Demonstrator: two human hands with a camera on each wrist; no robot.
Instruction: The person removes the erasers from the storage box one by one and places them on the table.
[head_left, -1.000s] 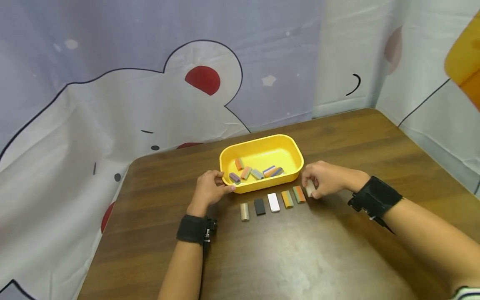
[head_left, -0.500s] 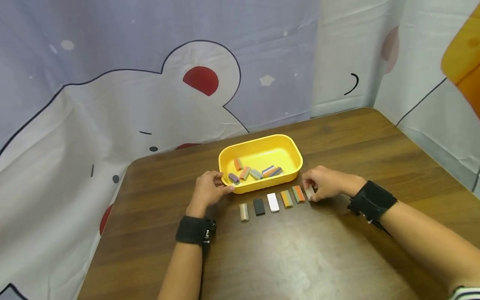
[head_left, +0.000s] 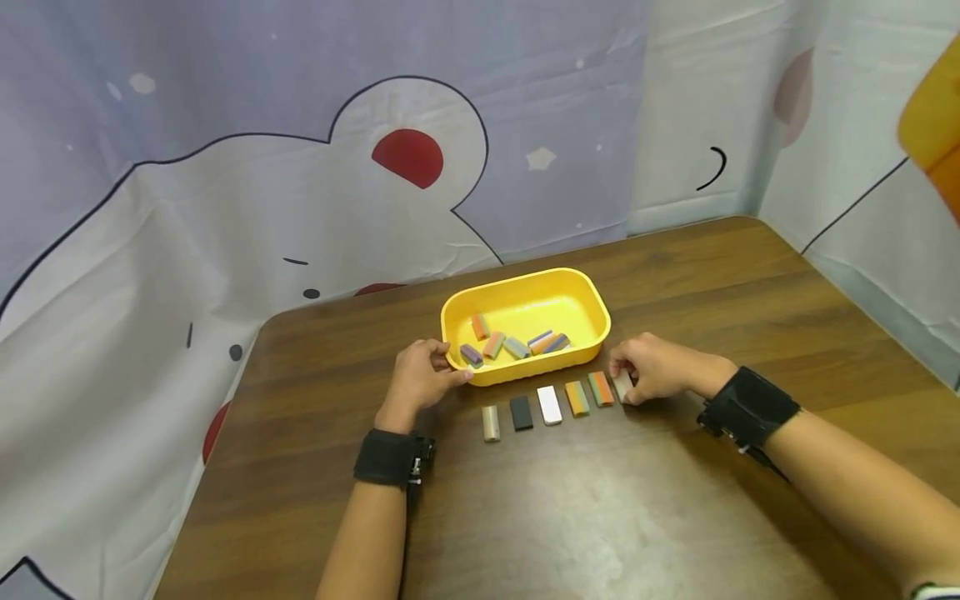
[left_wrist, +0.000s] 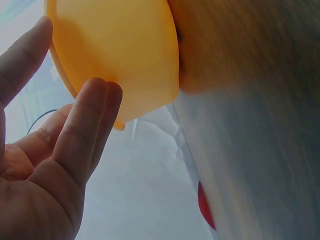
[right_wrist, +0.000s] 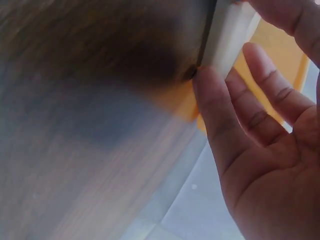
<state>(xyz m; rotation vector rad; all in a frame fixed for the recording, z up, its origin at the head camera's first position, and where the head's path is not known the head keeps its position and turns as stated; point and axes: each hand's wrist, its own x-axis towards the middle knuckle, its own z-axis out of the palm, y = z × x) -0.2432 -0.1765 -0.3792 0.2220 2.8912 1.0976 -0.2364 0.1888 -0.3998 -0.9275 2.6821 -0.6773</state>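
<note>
My left hand holds the near left corner of a yellow plastic tray, thumb at the front rim and fingers on the left side. In the left wrist view the fingertips lie against the outside of the tray. At the right end of a row, my right hand pinches a pale eraser on the table, seen edge-on in the right wrist view. Leftward from it come an orange-and-green eraser, a yellow-and-green one, a white one, a black one and a beige one.
Several two-coloured erasers, among them a purple one, lie inside the tray along its front and left. The brown wooden table ends at a printed curtain behind. Black straps go round both wrists.
My right hand has shifted slightly toward the front with the pale eraser, bringing it closer in line with the row. The left hand and the tray stay put.
</note>
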